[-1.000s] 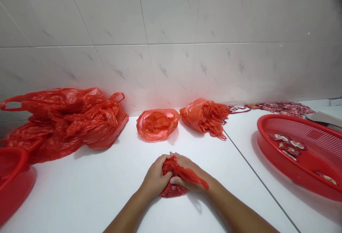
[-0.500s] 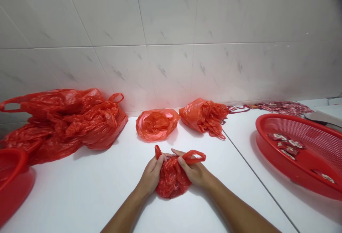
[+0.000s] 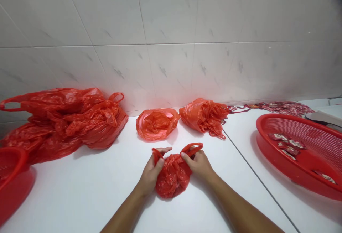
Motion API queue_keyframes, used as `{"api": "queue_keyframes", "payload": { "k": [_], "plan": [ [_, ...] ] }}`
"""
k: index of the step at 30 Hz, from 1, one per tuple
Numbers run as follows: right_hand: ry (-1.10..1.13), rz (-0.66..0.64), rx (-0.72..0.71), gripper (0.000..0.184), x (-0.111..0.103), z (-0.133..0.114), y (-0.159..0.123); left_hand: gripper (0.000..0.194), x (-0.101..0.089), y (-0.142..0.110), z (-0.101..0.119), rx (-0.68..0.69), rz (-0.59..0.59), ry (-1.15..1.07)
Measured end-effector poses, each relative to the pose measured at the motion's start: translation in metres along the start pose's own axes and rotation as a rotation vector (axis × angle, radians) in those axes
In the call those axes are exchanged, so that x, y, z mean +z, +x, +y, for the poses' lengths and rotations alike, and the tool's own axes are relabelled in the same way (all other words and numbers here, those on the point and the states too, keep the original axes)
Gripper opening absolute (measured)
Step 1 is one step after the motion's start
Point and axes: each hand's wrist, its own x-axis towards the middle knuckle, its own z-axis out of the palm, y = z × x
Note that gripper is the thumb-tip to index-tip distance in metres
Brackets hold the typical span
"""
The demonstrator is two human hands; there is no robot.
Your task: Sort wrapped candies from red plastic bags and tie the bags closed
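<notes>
A small red plastic bag (image 3: 172, 177), bunched and rounded with contents I cannot make out, sits on the white table (image 3: 88, 193) between my hands. My left hand (image 3: 153, 170) grips the bag's left handle, thumb pressed on the plastic and one finger stretched inward over the top. On the other side, my right hand (image 3: 199, 161) pinches the right handle, whose loop stands up above the knuckles. The bag's gathered neck lies between the two thumbs.
Behind stand a large heap of red bags (image 3: 72, 126), an open-mouthed red bag (image 3: 157, 124) and a crumpled one (image 3: 203, 117), near the tiled wall (image 3: 171, 72). A red basket (image 3: 288, 176) at right holds several small packets (image 3: 287, 144); a red basin (image 3: 16, 186) is at left.
My hands have moved apart from the bag's sides up to its handles. The handles are drawn outward, and the bag's neck is more tightly gathered.
</notes>
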Motion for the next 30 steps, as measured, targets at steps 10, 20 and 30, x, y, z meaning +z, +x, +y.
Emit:
{"api": "queue_keyframes", "payload": {
  "k": [10,20,30],
  "plan": [
    [0.19,-0.254,-0.237,0.02,0.006,-0.009,-0.013,0.054,0.009,-0.001,0.012,0.084,-0.305,0.53],
    [0.36,0.08,0.022,0.057,-0.019,0.033,0.033,0.049,0.007,-0.001,0.013,-0.042,-0.211,0.341],
    [0.239,0.025,0.038,0.048,-0.014,0.03,0.024,0.052,-0.033,-0.078,0.001,-0.057,-0.014,0.371]
  ]
}}
